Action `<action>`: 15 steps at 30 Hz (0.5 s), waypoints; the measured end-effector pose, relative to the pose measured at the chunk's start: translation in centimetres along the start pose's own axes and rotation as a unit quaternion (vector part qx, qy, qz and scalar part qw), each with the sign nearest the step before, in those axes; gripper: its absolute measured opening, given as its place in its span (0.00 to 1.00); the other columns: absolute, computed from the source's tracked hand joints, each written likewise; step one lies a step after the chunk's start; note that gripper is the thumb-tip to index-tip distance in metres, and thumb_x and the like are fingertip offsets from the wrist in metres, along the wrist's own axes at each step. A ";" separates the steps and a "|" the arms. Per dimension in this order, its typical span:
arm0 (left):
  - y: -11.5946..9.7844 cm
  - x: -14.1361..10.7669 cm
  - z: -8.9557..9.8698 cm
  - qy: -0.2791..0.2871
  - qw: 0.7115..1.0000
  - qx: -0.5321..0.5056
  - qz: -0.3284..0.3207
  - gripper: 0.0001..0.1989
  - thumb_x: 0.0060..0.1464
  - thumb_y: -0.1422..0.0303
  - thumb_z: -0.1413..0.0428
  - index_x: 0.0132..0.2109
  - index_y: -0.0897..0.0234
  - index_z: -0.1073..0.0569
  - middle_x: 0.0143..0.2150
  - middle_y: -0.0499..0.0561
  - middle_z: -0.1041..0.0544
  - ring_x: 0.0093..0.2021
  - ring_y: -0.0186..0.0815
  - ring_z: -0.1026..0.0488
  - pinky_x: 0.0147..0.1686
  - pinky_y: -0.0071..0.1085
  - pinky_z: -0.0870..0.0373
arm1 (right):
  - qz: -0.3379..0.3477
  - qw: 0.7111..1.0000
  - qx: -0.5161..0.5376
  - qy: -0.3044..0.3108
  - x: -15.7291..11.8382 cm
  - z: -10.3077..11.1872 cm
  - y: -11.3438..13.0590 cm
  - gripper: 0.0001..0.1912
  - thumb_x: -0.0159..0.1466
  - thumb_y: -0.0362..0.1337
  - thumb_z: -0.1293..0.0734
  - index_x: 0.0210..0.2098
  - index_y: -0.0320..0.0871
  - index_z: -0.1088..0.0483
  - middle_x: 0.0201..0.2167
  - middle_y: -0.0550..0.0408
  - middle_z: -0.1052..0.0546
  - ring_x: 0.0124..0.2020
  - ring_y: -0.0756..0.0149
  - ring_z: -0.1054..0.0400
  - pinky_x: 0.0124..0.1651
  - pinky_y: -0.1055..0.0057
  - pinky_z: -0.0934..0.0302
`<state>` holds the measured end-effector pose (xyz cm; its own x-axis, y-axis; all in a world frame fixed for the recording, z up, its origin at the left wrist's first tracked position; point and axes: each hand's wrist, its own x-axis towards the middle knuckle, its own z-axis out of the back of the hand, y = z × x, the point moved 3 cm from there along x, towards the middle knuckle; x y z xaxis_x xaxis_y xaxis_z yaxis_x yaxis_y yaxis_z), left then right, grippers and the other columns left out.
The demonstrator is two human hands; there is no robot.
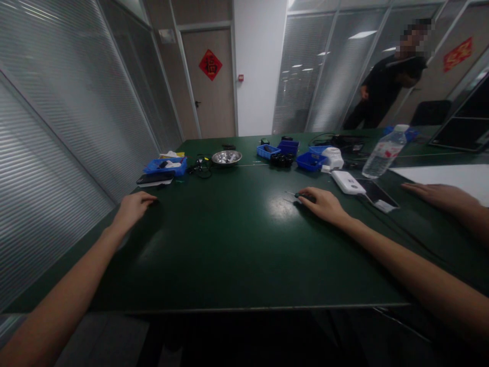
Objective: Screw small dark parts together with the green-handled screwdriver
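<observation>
My right hand (323, 204) rests low over the green table (229, 244), its fingers closed on a small screwdriver (297, 195). The tool's handle is dark green and mostly covered by the fingers. Its thin metal shaft points left, just above a bright reflection on the tabletop. On the left side, my left hand (132, 208) is at the table with its fingers curled together. Something small and dark may be at its fingertips, but I cannot make it out. A dark phone (156, 178) lies beyond that hand.
Blue bins (311, 161), a metal bowl (226, 158) and a blue tray (165, 166) line the back. A water bottle (385, 153), white power bank (347, 182) and cable are at right, near another person's hand (439, 196). A person (387, 86) stands beyond the table.
</observation>
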<state>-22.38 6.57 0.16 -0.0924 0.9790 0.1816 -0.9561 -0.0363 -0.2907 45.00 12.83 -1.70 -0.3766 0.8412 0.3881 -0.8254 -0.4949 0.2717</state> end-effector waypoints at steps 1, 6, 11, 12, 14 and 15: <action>0.0 -0.1 0.1 0.001 1.000 -0.004 0.005 0.17 0.64 0.69 0.47 0.55 0.69 0.21 0.56 0.55 0.21 0.49 0.40 0.24 0.52 0.32 0.30 | 0.000 1.000 0.000 0.001 0.0 0.0 0.0 0.20 0.71 0.50 0.37 0.52 0.45 0.25 0.48 0.48 0.19 0.45 0.54 0.24 0.45 0.60 0.32; 0.3 0.0 0.2 -0.004 1.000 -0.008 0.010 0.16 0.64 0.69 0.46 0.54 0.69 0.20 0.54 0.52 0.20 0.44 0.37 0.24 0.50 0.30 0.29 | -0.008 1.000 0.008 0.000 -0.1 0.0 0.0 0.20 0.70 0.51 0.36 0.52 0.46 0.24 0.48 0.48 0.19 0.44 0.53 0.24 0.45 0.60 0.32; 0.4 0.2 0.1 -0.002 1.000 0.019 -0.005 0.15 0.65 0.70 0.46 0.53 0.67 0.19 0.54 0.51 0.22 0.47 0.37 0.25 0.51 0.30 0.31 | -0.007 1.000 0.012 0.004 -0.1 0.2 0.2 0.20 0.70 0.51 0.37 0.53 0.45 0.24 0.48 0.48 0.19 0.44 0.54 0.24 0.45 0.60 0.32; 0.4 0.3 0.1 -0.001 1.000 0.022 -0.003 0.15 0.65 0.71 0.46 0.54 0.68 0.20 0.55 0.51 0.23 0.48 0.37 0.25 0.52 0.30 0.31 | -0.007 1.000 0.009 0.005 -0.1 0.2 0.2 0.21 0.70 0.51 0.37 0.53 0.45 0.25 0.48 0.48 0.19 0.44 0.54 0.24 0.45 0.60 0.32; 0.6 0.3 0.1 0.004 1.000 0.024 0.004 0.15 0.66 0.70 0.46 0.55 0.68 0.20 0.56 0.51 0.23 0.48 0.37 0.25 0.51 0.29 0.31 | -0.008 1.000 0.004 0.007 -0.1 0.2 0.2 0.21 0.70 0.51 0.37 0.53 0.45 0.25 0.48 0.48 0.19 0.44 0.54 0.24 0.45 0.60 0.32; 0.7 0.3 0.1 0.007 1.000 0.023 0.008 0.15 0.66 0.70 0.46 0.55 0.68 0.20 0.56 0.52 0.23 0.49 0.37 0.25 0.51 0.29 0.31 | -0.009 1.000 0.004 0.007 -0.1 0.2 0.2 0.21 0.70 0.51 0.37 0.53 0.45 0.25 0.48 0.48 0.19 0.44 0.54 0.24 0.45 0.60 0.32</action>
<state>-23.06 6.81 0.09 -0.1034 0.9811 0.1638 -0.9666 -0.0603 -0.2490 44.94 12.61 -1.53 -0.3670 0.8532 0.3706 -0.8292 -0.4807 0.2853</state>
